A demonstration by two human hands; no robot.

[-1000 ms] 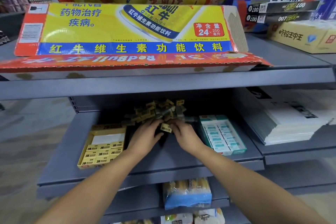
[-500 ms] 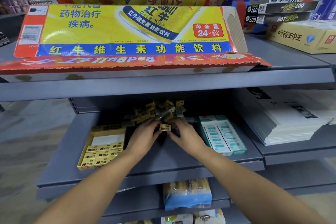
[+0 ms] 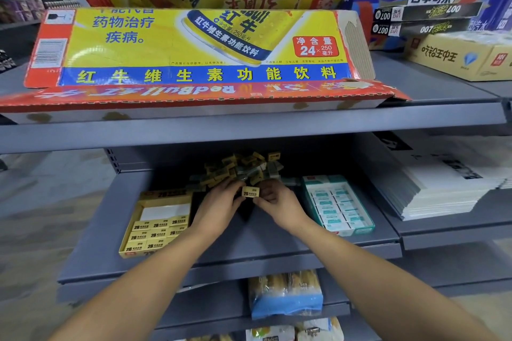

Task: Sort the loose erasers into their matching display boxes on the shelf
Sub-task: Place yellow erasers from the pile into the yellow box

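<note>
Yellow display box [image 3: 155, 227] sits on the shelf's left, half filled. Beside it to the right, the left hand [image 3: 219, 206] and right hand [image 3: 277, 202] pinch one yellow 2B eraser [image 3: 250, 191] between them, long axis level. The left hand is nearer the box; the teal box [image 3: 336, 205] lies far right.

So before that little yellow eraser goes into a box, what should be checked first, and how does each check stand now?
1. Yellow eraser held: ok, pinched between left hand and right hand.
2. Label readable: ok, 2B faces up.
3. Matching box: ok, yellow box at left shows 2B.
4. Room in it: ok, rear part unfilled.
5. Green box: not ok, wrong colour.
6. Loose pile stable: cannot tell.
</note>
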